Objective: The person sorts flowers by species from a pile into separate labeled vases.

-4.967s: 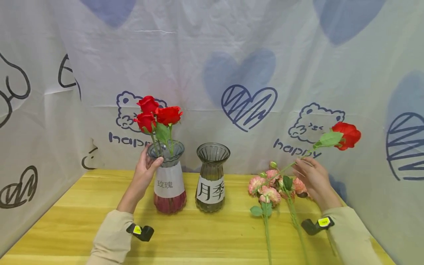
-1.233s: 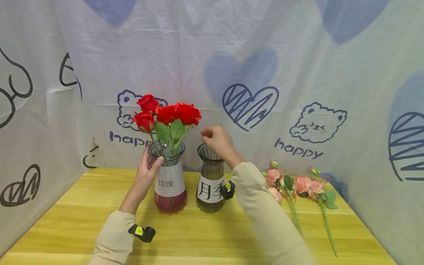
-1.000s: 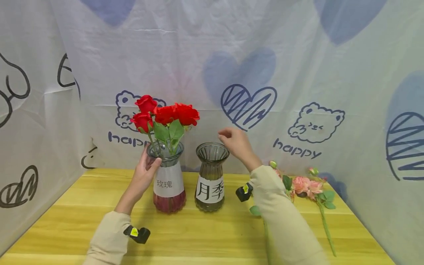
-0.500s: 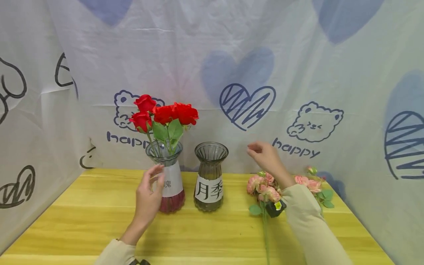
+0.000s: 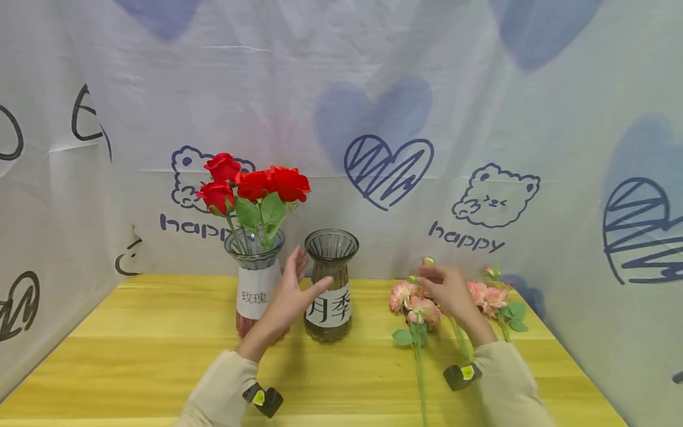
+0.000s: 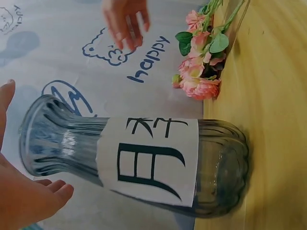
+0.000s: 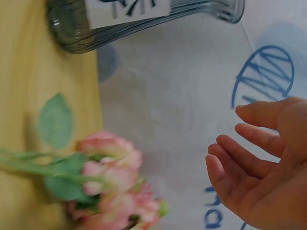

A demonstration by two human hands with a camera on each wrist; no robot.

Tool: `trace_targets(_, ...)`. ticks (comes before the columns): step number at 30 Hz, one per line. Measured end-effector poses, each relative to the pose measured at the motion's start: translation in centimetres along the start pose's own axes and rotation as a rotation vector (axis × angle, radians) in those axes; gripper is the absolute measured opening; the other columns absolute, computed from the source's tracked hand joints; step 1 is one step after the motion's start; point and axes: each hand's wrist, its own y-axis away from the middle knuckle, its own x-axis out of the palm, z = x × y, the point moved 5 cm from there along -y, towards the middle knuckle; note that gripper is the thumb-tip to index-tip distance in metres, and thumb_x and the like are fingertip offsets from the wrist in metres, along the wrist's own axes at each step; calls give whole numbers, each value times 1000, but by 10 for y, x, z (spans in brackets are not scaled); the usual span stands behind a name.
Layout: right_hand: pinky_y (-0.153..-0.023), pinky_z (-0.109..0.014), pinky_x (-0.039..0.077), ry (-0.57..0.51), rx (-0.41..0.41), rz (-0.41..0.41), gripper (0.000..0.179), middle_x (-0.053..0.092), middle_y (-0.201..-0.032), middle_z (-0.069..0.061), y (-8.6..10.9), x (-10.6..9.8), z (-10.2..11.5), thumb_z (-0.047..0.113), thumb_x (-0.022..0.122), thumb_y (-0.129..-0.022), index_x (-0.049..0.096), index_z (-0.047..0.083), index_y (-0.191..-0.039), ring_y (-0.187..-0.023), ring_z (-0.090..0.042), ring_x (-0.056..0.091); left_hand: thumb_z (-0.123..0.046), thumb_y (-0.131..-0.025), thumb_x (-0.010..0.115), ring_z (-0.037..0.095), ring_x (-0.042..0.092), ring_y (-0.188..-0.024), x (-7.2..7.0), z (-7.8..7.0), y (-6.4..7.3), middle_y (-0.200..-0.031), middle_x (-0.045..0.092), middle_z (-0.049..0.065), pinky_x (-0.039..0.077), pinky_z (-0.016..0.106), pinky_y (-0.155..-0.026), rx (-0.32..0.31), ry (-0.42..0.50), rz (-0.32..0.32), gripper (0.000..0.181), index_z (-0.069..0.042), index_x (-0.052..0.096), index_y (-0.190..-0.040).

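My left hand [image 5: 290, 296] is in front of the gap between two glass vases, thumb and fingers spread around nothing. Close to it stands the grey vase [image 6: 148, 163] with a large-lettered white label; in the left wrist view the hand is apart from its neck. The other vase [image 5: 255, 290], also labelled and reddish at its base, holds several red roses [image 5: 256, 182]. My right hand [image 5: 450, 290], fingers loosely bent and holding nothing, hovers above the pink flowers [image 5: 418, 305]. In the right wrist view those pink flowers [image 7: 115, 177] lie below and apart from the fingers.
More pink flowers [image 5: 488, 296] with green stems lie at the right of the wooden table [image 5: 160, 367]. A white printed curtain [image 5: 299, 89] hangs behind the table and along both sides.
A red rose from the right hand now stands in the left vase. My left hand has let go of that vase and moved right; my right hand has moved back over the pink flowers.
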Motion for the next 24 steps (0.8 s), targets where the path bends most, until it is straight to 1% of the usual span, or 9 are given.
trace_targets(4,-87,-44,52,-20,90,13,34,61,-121,-25,15,5,-21,10,60,-96,58,-8,-125,-110,-38,58,-36,-88,70,33,18,-143,4,3,-11,-157,15,21,19,50,-114,-56,-15,-51,99,-9,2,-155)
trace_targets(7,-87,-44,52,-26,130,18,35,60,-121,-26,25,7,-34,8,60,-96,57,-9,-126,-110,-39,58,-39,-87,70,34,21,-142,7,2,-18,-156,17,22,22,50,-113,-69,-14,-90,100,-13,2,-155)
trace_targets(10,-83,-42,54,-46,157,31,34,61,-119,-26,32,11,-44,7,60,-95,57,-9,-124,-106,-38,60,-39,-87,70,38,25,-140,8,-1,-24,-154,19,24,25,52,-111,-61,-16,-119,99,-13,3,-155)
trace_targets(12,-82,-42,54,-67,185,38,34,61,-118,-25,36,15,-51,7,61,-94,57,-10,-123,-104,-37,61,-38,-87,70,39,27,-138,8,-2,-26,-154,20,25,27,52,-110,-56,-13,-126,98,-14,4,-155)
trace_targets(14,-79,-40,55,-64,202,46,33,62,-116,-25,38,19,-55,6,62,-93,58,-10,-122,-101,-36,62,-38,-87,69,40,29,-137,8,-3,-28,-152,22,25,28,53,-109,-52,-9,-130,96,-14,7,-155)
trace_targets(16,-75,-40,56,-66,206,51,32,64,-110,-23,41,23,-60,5,64,-92,59,-11,-119,-96,-33,63,-37,-88,69,41,30,-136,8,-1,-30,-151,24,26,29,54,-108,-52,5,-132,93,-14,9,-155)
trace_targets(19,-71,-39,56,-67,221,70,30,65,-107,-22,44,29,-67,2,64,-90,60,-11,-117,-91,-30,64,-34,-88,70,42,33,-134,8,1,-32,-148,29,27,31,54,-107,-39,26,-145,89,-12,14,-154)
trace_targets(24,-73,-41,56,-133,316,115,35,61,-110,-24,50,39,-78,-1,66,-88,56,-14,-119,-91,-30,63,-31,-87,70,43,35,-132,9,1,-33,-146,32,29,33,54,-106,-20,44,-153,88,-9,16,-153)
